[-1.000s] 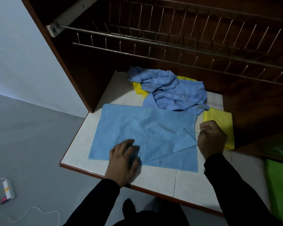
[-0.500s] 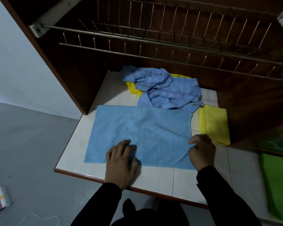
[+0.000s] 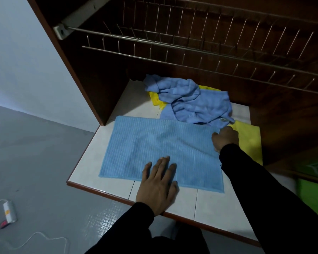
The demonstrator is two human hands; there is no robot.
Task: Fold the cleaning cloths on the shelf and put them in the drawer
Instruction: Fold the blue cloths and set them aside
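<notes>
A light blue ribbed cloth (image 3: 154,143) lies spread flat on the white tiled shelf (image 3: 207,208). My left hand (image 3: 158,184) presses flat on its near edge, fingers straight. My right hand (image 3: 225,137) sits at the cloth's right edge near the far corner, fingers curled on the fabric. Behind lies a crumpled blue cloth (image 3: 191,101) on top of a yellow cloth (image 3: 154,98). A folded yellow cloth (image 3: 250,142) lies just right of my right hand. No drawer is visible.
A wire dish rack (image 3: 191,50) hangs low over the back of the shelf inside the dark wooden cabinet. A green object (image 3: 314,198) is at the right. On the grey floor at the left lies a power strip (image 3: 9,211) with its cable.
The turned-up right corner of the blue ribbed cloth has been laid flat. My right hand moved from the near right corner up along the right edge. My left hand stayed pressing.
</notes>
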